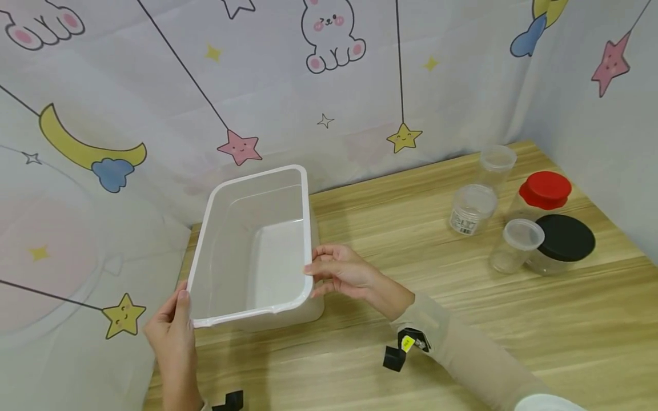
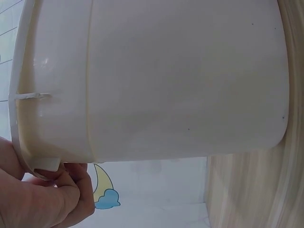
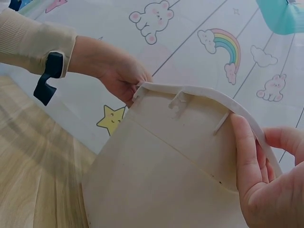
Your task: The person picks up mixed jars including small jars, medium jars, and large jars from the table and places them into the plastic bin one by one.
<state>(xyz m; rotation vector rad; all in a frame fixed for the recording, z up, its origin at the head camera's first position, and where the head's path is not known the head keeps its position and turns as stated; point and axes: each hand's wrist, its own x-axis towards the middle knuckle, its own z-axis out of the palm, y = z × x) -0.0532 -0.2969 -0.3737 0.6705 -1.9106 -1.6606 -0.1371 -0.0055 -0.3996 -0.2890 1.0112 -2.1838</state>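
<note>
- Position: the white rectangular plastic bin (image 1: 231, 257) stands at the left of the surface (image 1: 329, 365), with its opening facing up and its far end close to the printed curtain (image 1: 288, 97).
- Long axis: appears to run from near to far. The bulk of the bin extends to the far side of the hands.
- Left hand: the left hand (image 1: 172, 322) pinches the rim (image 1: 307, 228) at the near-left corner, thumb above and fingers curled beneath.
- Right hand: the right hand (image 1: 341, 272) grips the right long side, just beyond the near-right corner, thumb on the rim and fingers against the outer wall.
- Relative reach: both hands are in contact, so neither is nearer to the bin; the right is set slightly farther along it.
- Load judgement: with both grips at the near end, the far end is likely to lag or dip if lifted.
- Base contact: cannot be confirmed.
- Clearance: the red-lidded jar (image 1: 546, 190) and black-lidded jar (image 1: 565, 238) lie at the right, well apart from the bin; the right hand is nearer to them.
</note>
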